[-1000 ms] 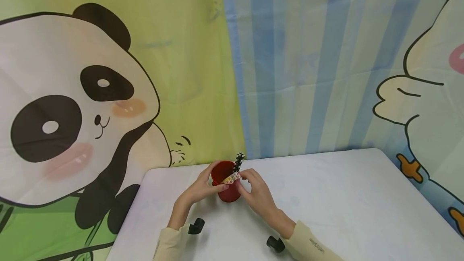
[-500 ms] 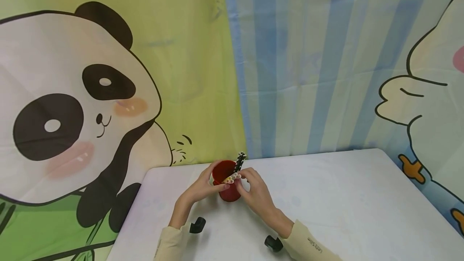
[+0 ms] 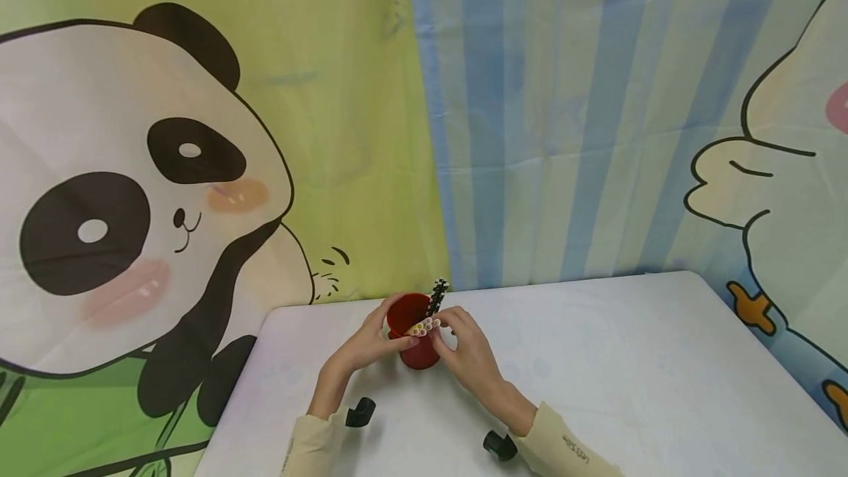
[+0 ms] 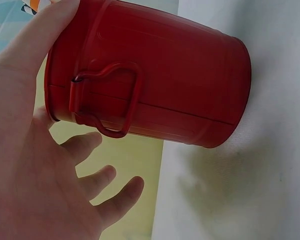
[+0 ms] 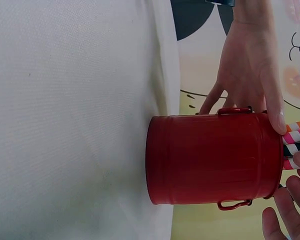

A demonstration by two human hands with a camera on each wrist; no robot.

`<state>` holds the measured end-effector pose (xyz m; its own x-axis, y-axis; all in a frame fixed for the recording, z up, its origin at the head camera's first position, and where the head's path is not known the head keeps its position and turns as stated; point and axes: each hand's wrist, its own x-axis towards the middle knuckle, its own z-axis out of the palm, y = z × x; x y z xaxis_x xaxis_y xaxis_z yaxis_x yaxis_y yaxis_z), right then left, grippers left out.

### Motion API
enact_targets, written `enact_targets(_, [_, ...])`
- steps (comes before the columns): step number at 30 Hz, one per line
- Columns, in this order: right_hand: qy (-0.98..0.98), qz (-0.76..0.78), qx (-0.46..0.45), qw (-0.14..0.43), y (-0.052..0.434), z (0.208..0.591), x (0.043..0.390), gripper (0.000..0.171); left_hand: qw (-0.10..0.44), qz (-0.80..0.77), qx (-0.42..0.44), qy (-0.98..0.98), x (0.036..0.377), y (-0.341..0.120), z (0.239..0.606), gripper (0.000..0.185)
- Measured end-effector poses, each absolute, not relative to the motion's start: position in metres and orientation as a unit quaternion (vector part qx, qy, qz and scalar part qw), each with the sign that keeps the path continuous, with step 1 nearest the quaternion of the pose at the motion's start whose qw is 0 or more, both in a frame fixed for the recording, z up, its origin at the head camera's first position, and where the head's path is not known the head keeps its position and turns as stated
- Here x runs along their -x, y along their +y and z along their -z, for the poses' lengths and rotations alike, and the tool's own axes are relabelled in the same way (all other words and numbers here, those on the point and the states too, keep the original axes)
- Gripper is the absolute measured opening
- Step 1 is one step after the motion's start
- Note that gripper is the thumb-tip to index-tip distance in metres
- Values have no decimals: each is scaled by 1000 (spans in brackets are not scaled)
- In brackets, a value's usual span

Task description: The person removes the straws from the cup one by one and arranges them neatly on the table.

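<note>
A red metal bucket (image 3: 420, 354) with small wire side handles stands upright on the white table. My left hand (image 3: 363, 344) grips its rim from the left, thumb at the near side; in the left wrist view several of its fingers stick out free of the wall. Striped paper straws (image 3: 422, 326) lean in the bucket with their ends above the near right rim. Orange, pink and black stripes show on the straws (image 5: 295, 135) in the right wrist view. My right hand (image 3: 472, 355) pinches the straws at the rim. Black-and-white straws (image 3: 436, 297) rise behind them.
The white table (image 3: 596, 374) reaches right and toward me. Behind it hang a panda-print curtain (image 3: 358, 131) and a blue striped one (image 3: 543, 131). A black wrist-camera piece (image 3: 361, 412) sits by the left sleeve, another black piece (image 3: 500, 446) by the right.
</note>
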<state>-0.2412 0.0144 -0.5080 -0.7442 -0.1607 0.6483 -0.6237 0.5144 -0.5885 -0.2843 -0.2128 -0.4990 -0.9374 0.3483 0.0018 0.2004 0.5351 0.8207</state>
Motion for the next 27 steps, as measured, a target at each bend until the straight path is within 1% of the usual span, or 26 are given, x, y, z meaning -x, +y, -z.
enact_targets(4, [-825,-436,-240,267,16,505,239,18,79,-458,-158,871,285,-213,500,85])
enact_targets(9, [-816,-439,-249,280,19,502,237,22,78,-461,-157,870,285,-213,501,86])
enact_targets(16, [-808,-457,-250,275,21,491,234,21,80,-461,-158,869,285,-214,501,86])
enact_targets(23, [-795,-468,-257,290,25,480,230,23,79,-454,-159,873,285,-213,499,91])
enact_targets(27, [-794,-474,-254,284,26,475,229,20,78,-454,-156,874,284,-213,499,93])
